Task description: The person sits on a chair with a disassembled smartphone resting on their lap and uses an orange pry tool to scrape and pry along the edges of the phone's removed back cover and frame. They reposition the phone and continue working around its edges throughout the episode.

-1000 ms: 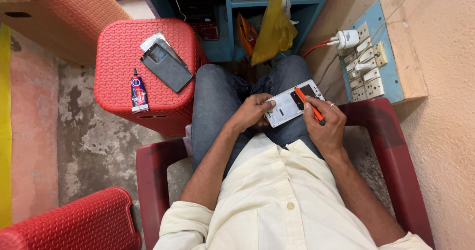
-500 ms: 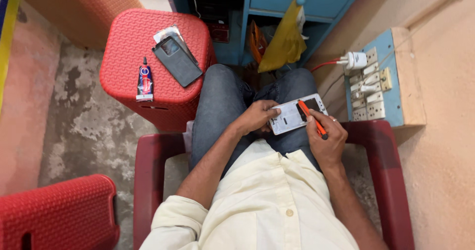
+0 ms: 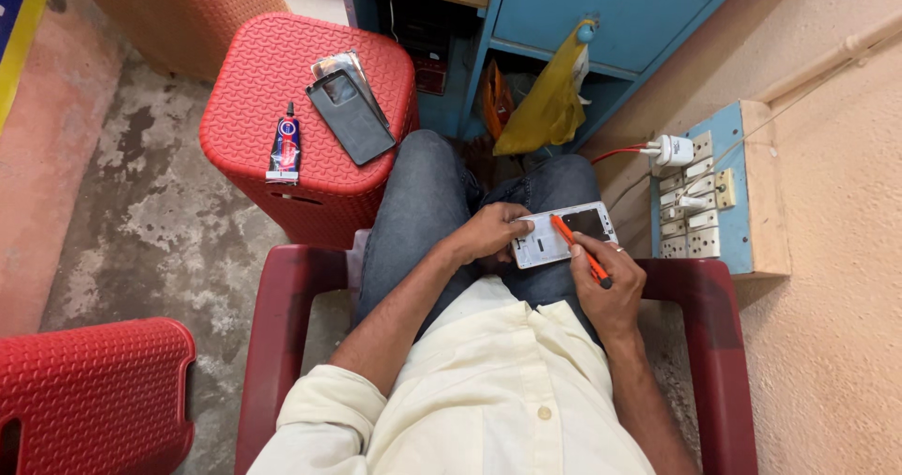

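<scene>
well off to the left of the hands, a red woven-pattern stool (image 3: 301,109) stands on the stained concrete floor (image 3: 132,221), carrying a small glue tube (image 3: 284,144) and, just beside it, a dark phone back cover (image 3: 352,116) lying over some thin sheets. another red stool (image 3: 89,395) sits low at the near left.

the left hand (image 3: 489,231) is closed around the left end of an opened white phone (image 3: 562,237), thumb on top, pinning it against the lap. the phone rests across the thighs, between both hands, its inner side facing up with a dark patch towards the right end. the right hand (image 3: 606,282) is curled in a pen grip on an orange tool (image 3: 578,249), whose tip touches the phone's upper face.

the phone looks light, stiff and thin, and with its cover off probably fragile inside; its smooth frame could slip on denim. the safest hold seems to be along the outer edges, as the left hand has it, keeping fingers off the exposed parts. the tool is slim and rigid, best held near the tip for control.

there is no bench; the person sits in a dark red plastic chair (image 3: 714,343). ahead of the hands stands a blue cabinet (image 3: 601,15) with a yellow bag (image 3: 545,109) hanging from its knob. right of the hands, a blue switchboard (image 3: 714,193) with a white plug (image 3: 672,148) is fixed to the rough plastered wall (image 3: 836,249).
</scene>
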